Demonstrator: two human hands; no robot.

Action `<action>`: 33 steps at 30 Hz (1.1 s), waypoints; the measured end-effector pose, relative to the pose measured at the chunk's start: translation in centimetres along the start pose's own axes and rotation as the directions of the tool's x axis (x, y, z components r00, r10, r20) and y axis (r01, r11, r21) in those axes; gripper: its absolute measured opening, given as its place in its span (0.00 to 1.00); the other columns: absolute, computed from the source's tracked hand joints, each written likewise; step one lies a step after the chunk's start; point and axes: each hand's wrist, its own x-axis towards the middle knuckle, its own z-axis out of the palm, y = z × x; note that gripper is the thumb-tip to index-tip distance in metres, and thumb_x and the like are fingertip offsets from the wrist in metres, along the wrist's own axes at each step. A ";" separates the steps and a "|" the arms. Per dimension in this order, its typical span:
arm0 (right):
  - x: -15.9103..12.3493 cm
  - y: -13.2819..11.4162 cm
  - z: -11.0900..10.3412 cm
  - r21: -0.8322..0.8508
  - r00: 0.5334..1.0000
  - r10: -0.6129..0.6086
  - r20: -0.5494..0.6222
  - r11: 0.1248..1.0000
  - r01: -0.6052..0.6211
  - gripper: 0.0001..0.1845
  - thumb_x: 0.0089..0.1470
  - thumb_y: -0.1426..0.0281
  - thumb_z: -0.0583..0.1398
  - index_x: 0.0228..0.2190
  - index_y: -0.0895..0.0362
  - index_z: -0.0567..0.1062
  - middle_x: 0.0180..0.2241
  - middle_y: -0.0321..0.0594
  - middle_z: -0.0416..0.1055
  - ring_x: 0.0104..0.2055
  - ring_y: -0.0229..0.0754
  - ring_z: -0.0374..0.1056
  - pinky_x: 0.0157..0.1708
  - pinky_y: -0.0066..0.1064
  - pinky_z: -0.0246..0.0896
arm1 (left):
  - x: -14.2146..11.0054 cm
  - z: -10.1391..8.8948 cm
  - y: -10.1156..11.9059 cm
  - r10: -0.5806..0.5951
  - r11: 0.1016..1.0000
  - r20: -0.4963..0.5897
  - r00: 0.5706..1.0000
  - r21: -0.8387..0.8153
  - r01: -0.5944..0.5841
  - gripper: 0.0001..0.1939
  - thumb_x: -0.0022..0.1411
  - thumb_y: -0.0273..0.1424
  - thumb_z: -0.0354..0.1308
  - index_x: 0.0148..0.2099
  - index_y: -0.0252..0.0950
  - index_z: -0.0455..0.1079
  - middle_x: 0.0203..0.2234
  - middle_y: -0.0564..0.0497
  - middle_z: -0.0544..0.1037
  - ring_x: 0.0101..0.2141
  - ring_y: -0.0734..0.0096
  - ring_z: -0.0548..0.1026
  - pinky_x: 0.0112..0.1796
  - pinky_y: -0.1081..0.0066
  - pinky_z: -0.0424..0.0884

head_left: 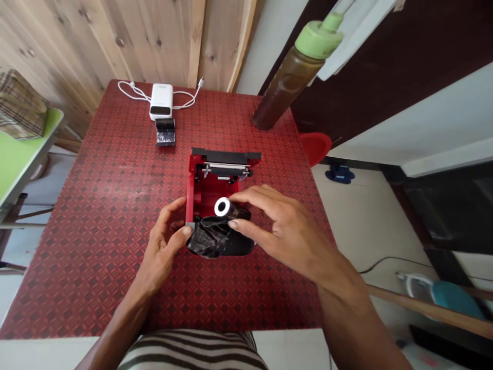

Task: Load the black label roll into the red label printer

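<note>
A small red printer (200, 192) lies open on the red patterned table (115, 205), its black lid (227, 154) tipped back. My right hand (277, 226) pinches a roll with a white core (222, 206), wrapped in crinkled black plastic (210, 239), over the printer's front. My left hand (165, 241) grips the printer's left front corner, thumb pressed on the black plastic.
A white power bank (160, 101) with a white cable (133, 92) and a small black device (165, 132) lie at the table's far side. A brown bottle with a green cap (292, 77) stands far right. A green side table (19, 154) is on the left, floor on the right.
</note>
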 end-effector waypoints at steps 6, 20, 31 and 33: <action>2.1 -0.6 2.9 -0.382 1.000 -0.019 0.010 0.924 0.022 0.10 0.71 0.76 0.62 0.49 0.54 0.82 0.49 0.49 0.85 0.53 0.57 0.77 0.55 0.50 0.73 | 0.3 0.3 0.5 0.015 1.000 -0.013 1.000 -0.001 -0.015 0.30 0.71 0.48 0.69 0.69 0.44 0.72 0.65 0.42 0.81 0.56 0.50 0.83 0.55 0.53 0.80; 2.5 -1.6 4.8 -0.564 0.998 -0.017 -0.060 0.826 -0.020 0.12 0.69 0.81 0.59 0.44 0.54 0.78 0.41 0.49 0.84 0.43 0.55 0.76 0.43 0.43 0.67 | 0.2 0.2 0.4 -0.003 1.000 -0.023 1.000 0.010 0.003 0.30 0.72 0.48 0.69 0.70 0.44 0.73 0.64 0.43 0.81 0.55 0.51 0.81 0.56 0.53 0.79; 4.2 -0.9 5.1 -0.542 0.995 0.033 0.099 0.840 0.026 0.18 0.63 0.87 0.61 0.47 0.56 0.80 0.44 0.49 0.87 0.49 0.55 0.81 0.49 0.43 0.69 | 0.2 0.3 0.8 -0.003 1.000 -0.024 1.000 0.015 0.004 0.30 0.71 0.48 0.70 0.69 0.44 0.73 0.65 0.42 0.80 0.56 0.50 0.82 0.57 0.52 0.80; 4.9 -0.6 5.1 -0.542 0.992 0.056 0.110 0.840 0.013 0.19 0.62 0.87 0.62 0.48 0.57 0.81 0.45 0.50 0.87 0.50 0.57 0.82 0.50 0.44 0.71 | 0.2 0.3 0.8 -0.006 1.000 -0.027 1.000 0.014 0.006 0.30 0.71 0.48 0.70 0.69 0.44 0.73 0.65 0.42 0.81 0.56 0.50 0.82 0.57 0.52 0.80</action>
